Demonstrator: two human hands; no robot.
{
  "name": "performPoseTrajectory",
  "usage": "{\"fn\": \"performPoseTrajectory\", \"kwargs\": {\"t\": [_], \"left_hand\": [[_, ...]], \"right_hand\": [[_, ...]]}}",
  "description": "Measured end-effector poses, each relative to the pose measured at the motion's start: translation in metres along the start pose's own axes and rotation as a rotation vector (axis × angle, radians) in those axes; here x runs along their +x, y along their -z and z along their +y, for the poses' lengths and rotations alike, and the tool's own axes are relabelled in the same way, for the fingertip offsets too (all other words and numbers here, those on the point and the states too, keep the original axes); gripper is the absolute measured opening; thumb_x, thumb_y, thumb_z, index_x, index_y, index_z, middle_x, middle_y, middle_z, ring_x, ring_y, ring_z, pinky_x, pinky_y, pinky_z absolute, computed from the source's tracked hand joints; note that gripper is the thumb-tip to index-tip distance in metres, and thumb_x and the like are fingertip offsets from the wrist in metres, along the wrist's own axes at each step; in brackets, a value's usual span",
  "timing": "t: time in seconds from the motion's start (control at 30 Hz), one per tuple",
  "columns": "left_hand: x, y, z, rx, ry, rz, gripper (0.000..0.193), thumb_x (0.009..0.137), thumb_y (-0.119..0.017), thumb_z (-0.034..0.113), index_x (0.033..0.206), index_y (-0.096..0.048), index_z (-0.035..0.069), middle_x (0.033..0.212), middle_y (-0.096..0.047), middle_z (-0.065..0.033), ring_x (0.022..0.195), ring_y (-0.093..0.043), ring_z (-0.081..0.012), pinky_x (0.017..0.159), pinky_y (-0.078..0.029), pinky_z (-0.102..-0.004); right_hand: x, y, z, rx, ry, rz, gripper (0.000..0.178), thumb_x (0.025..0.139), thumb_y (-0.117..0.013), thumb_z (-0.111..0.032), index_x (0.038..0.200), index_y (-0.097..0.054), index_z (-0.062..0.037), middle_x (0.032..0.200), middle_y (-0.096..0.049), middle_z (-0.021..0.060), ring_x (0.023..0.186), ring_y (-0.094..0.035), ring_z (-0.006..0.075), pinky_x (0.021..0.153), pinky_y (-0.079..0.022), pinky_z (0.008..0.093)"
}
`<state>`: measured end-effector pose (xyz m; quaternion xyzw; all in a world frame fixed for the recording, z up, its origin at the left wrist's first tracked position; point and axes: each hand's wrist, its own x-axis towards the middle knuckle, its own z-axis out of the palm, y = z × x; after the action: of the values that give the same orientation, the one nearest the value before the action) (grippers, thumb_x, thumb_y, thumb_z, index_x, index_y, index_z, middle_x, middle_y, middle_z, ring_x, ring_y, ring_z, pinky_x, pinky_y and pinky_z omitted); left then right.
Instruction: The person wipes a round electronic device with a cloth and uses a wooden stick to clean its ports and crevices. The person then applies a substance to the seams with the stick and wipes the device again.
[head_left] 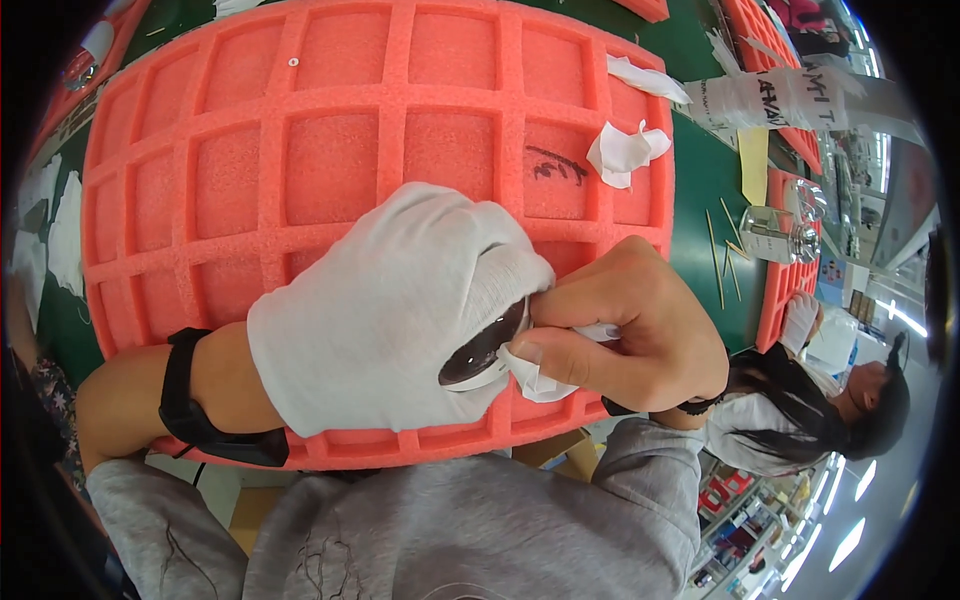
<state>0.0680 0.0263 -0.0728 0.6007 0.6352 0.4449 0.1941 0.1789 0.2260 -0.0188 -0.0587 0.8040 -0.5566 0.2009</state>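
Note:
My left hand (390, 300), in a white cloth glove, is closed around a glossy dark oval part with a pale rim (487, 347). The part is tilted, and the glove covers much of it, so its full shape cannot be made out. My bare right hand (645, 325) pinches a piece of white tissue (540, 384) between thumb and forefinger. Those fingertips and the tissue touch the right edge of the dark part. Both hands are over the near side of a coral foam tray (392, 150) with square compartments.
Crumpled tissue (628, 154) lies on the tray's right side, and a tiny white ring (293, 62) in a far compartment. To the right are thin wooden sticks (714, 255), a clear glass jar (772, 238) and a white-wrapped roll (765, 100). Another person (790, 410) sits at right.

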Motion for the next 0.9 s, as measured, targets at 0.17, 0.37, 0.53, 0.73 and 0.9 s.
{"fn": "performPoseTrajectory", "kwargs": {"t": [0.17,0.37,0.53,0.73,0.9], "left_hand": [[0.001,-0.001,0.002,0.002,0.018,-0.002,0.055,0.064,-0.086,0.02,0.113,-0.063,0.01,0.109,-0.06,-0.0066,0.095,-0.059,-0.0302,0.086,-0.048,-0.0416],[0.004,0.0,0.001,0.007,-0.005,-0.009,0.056,0.063,-0.087,0.02,0.113,-0.063,0.01,0.109,-0.06,-0.0071,0.096,-0.059,-0.0299,0.086,-0.047,-0.0415],[0.001,0.0,-0.001,0.004,-0.003,-0.018,0.058,0.063,-0.087,0.021,0.114,-0.062,0.009,0.111,-0.061,-0.008,0.095,-0.059,-0.0305,0.086,-0.047,-0.0419],[0.0,-0.001,0.0,0.028,-0.01,0.003,0.059,0.063,-0.088,0.023,0.115,-0.062,0.009,0.111,-0.061,-0.0083,0.095,-0.06,-0.0309,0.086,-0.047,-0.0426],[0.003,-0.002,-0.001,0.019,-0.033,-0.005,0.06,0.063,-0.088,0.024,0.114,-0.062,0.009,0.111,-0.061,-0.0081,0.095,-0.06,-0.031,0.086,-0.047,-0.0426]], "right_hand": [[-0.001,-0.003,-0.009,-0.105,-0.008,0.015,0.014,0.089,-0.066,-0.001,0.077,-0.067,0.0059,0.056,-0.056,0.0127,0.045,-0.054,0.023,0.045,-0.036,0.033],[-0.003,-0.003,-0.008,-0.116,0.019,0.059,0.016,0.09,-0.066,-0.001,0.075,-0.066,0.0055,0.056,-0.056,0.013,0.045,-0.054,0.0243,0.045,-0.036,0.0337],[0.0,0.002,0.001,0.01,0.026,0.001,0.017,0.09,-0.066,0.0,0.074,-0.065,0.005,0.057,-0.056,0.0127,0.045,-0.054,0.0239,0.045,-0.036,0.0336],[0.001,-0.001,-0.002,0.024,0.038,0.002,0.018,0.09,-0.066,0.0,0.072,-0.065,0.0049,0.056,-0.056,0.0123,0.045,-0.054,0.0232,0.045,-0.036,0.033],[-0.004,-0.002,-0.007,-0.031,0.004,0.024,0.019,0.09,-0.066,-0.001,0.072,-0.065,0.0051,0.056,-0.058,0.0122,0.046,-0.055,0.0227,0.045,-0.037,0.0326]]}}
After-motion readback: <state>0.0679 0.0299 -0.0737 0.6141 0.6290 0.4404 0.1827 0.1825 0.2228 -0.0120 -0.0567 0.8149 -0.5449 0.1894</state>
